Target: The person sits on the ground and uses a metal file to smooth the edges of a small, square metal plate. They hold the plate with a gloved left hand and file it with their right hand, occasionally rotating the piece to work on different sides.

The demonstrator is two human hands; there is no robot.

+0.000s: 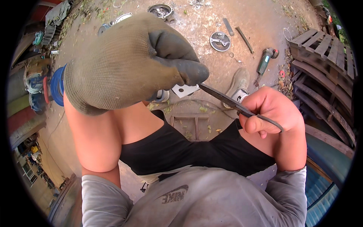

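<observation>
My left hand wears a grey-brown work glove with dark fingertips and is closed, thumb pressed against the fingers. From beneath it shows a small flat whitish piece with a round hole. The glove appears to pinch this piece and hides most of it. In my bare right hand is a dark pair of scissors, its handle loop around the fingers and thumb. The blades point up and left, with their tips at the gloved thumb and the edge of the whitish piece.
On the dirty concrete beyond lie a green angle grinder, a round metal cover, a flat metal strip, a long bolt and a round housing. Wooden pallets are stacked at right. A metal frame lies between my feet.
</observation>
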